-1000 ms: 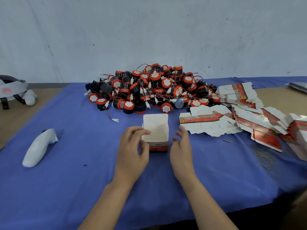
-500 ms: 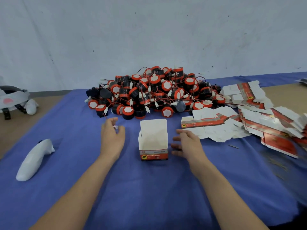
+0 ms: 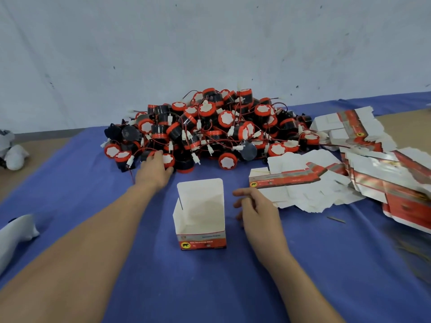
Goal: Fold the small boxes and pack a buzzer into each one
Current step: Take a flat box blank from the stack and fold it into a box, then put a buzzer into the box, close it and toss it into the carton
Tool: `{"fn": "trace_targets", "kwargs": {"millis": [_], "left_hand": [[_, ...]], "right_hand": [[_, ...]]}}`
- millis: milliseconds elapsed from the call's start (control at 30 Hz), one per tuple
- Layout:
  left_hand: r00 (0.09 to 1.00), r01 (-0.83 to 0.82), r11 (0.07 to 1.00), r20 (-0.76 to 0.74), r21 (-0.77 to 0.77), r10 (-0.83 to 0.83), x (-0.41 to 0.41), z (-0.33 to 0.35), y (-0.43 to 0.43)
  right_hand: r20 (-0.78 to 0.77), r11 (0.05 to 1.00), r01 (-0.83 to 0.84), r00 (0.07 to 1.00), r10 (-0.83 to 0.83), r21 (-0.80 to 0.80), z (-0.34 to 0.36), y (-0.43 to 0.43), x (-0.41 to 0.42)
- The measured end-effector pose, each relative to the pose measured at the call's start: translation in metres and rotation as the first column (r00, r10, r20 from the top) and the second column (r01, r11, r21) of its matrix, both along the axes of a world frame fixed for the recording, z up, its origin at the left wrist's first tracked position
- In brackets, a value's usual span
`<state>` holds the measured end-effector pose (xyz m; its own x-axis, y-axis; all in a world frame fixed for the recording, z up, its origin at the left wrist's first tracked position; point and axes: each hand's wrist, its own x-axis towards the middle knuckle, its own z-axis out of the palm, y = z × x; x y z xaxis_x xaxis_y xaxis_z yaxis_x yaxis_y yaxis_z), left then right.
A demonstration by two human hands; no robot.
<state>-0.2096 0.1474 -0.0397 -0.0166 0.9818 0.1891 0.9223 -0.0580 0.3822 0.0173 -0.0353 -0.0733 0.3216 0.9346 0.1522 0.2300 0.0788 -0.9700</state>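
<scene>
The erected box (image 3: 200,215), released a second ago, is left upright and open on the desk (image 3: 163,287). The left hand (image 3: 155,170), now extended, is closed around a buzzer (image 3: 168,159) at the pile's edge; the right hand (image 3: 256,209) is held loosely open beside the box.

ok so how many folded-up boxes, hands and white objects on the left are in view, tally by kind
folded open box: 1
hands: 2, the left hand at the near edge of the buzzer pile, the right hand beside the box
white objects at the left edge: 2, one near, one far
total: 5
The buzzers and flat boxes are too heaped to count.
</scene>
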Motion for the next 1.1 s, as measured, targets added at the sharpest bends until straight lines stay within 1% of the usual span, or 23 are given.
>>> {"fn": "trace_targets", "kwargs": {"millis": [33,67,133,167,233,300,367,400,433,500,533,567,600,633,700,767,800,867,900,1000,1100], "left_hand": [[0.999,-0.032,0.999,0.013,0.04,0.031,0.0,0.0,-0.002],[0.997,-0.05,0.995,0.057,0.089,0.045,0.0,0.001,-0.006],[0.969,-0.069,0.975,0.245,0.21,0.016,-0.001,0.007,-0.018],[0.932,-0.092,0.96,0.361,0.266,-0.011,-0.002,0.012,-0.028],[0.825,-0.155,0.927,0.56,0.341,-0.068,-0.005,0.024,-0.051],[0.714,-0.214,0.906,0.691,0.365,-0.11,-0.01,0.032,-0.077],[0.601,-0.265,0.903,0.79,0.337,-0.118,-0.016,0.037,-0.102],[0.514,-0.301,0.908,0.852,0.29,-0.102,-0.02,0.038,-0.114],[0.397,-0.327,0.917,0.914,0.229,-0.087,-0.026,0.038,-0.126],[0.125,-0.307,0.946,0.99,0.099,-0.063,-0.034,0.037,-0.152],[0.012,-0.275,0.96,0.998,0.06,-0.059,-0.037,0.034,-0.166],[-0.072,-0.241,0.97,0.996,0.037,-0.055,-0.037,0.029,-0.179],[-0.115,-0.22,0.975,0.992,0.026,-0.052,-0.036,0.022,-0.193],[-0.124,-0.21,0.978,0.991,0.023,-0.05,-0.032,0.013,-0.206],[-0.082,-0.224,0.974,0.995,0.039,-0.059,-0.022,-0.001,-0.23],[0.005,-0.263,0.961,0.996,0.091,-0.093,-0.015,-0.01,-0.247],[0.08,-0.27,0.953,0.99,0.136,-0.119,-0.012,-0.011,-0.254],[0.24,-0.248,0.945,0.958,0.215,-0.156,-0.005,-0.01,-0.264],[0.304,-0.23,0.944,0.939,0.236,-0.161,-0.001,-0.009,-0.268],[0.442,-0.156,0.942,0.874,0.296,-0.202,0.006,-0.012,-0.275],[0.585,-0.048,0.923,0.76,0.381,-0.284,0.008,-0.015,-0.277]], "right_hand": [[0.004,1.0,-0.006,1.0,0.006,-0.001,0.0,0.0,0.0],[0.001,1.0,-0.009,1.0,0.009,0.001,0.0,-0.001,0.0],[-0.018,1.0,-0.015,1.0,0.015,0.012,0.001,-0.002,0.001],[-0.028,1.0,-0.015,0.999,0.016,0.024,0.001,-0.002,0.001],[-0.056,0.999,-0.004,0.998,0.006,0.047,0.002,-0.004,0.001],[-0.075,0.997,0.022,0.997,-0.016,0.077,0.003,-0.007,0.001],[-0.07,0.992,0.056,0.996,-0.049,0.109,0.007,-0.012,-0.001],[-0.065,0.99,0.077,0.995,-0.07,0.12,0.009,-0.016,-0.002],[-0.057,0.985,0.1,0.994,-0.093,0.138,0.012,-0.021,-0.003],[-0.027,0.974,0.143,0.99,-0.14,0.179,0.015,-0.038,-0.008],[-0.005,0.967,0.152,0.988,-0.154,0.205,0.015,-0.048,-0.011],[0.022,0.96,0.151,0.987,-0.161,0.234,0.015,-0.059,-0.016],[0.06,0.954,0.137,0.986,-0.158,0.266,0.014,-0.07,-0.02],[0.11,0.947,0.115,0.982,-0.154,0.299,0.014,-0.081,-0.026],[0.207,0.933,0.058,0.968,-0.139,0.355,0.014,-0.101,-0.039],[0.286,0.913,0.014,0.947,-0.142,0.409,0.014,-0.114,-0.052],[0.301,0.901,0.007,0.941,-0.152,0.433,0.015,-0.118,-0.059],[0.249,0.903,0.017,0.959,-0.137,0.43,0.019,-0.121,-0.073],[0.206,0.915,0.014,0.973,-0.105,0.402,0.021,-0.121,-0.079],[0.116,0.951,-0.056,0.993,0.022,0.305,0.021,-0.116,-0.094],[0.074,0.951,-0.158,0.987,0.143,0.265,0.016,-0.109,-0.097]]}}
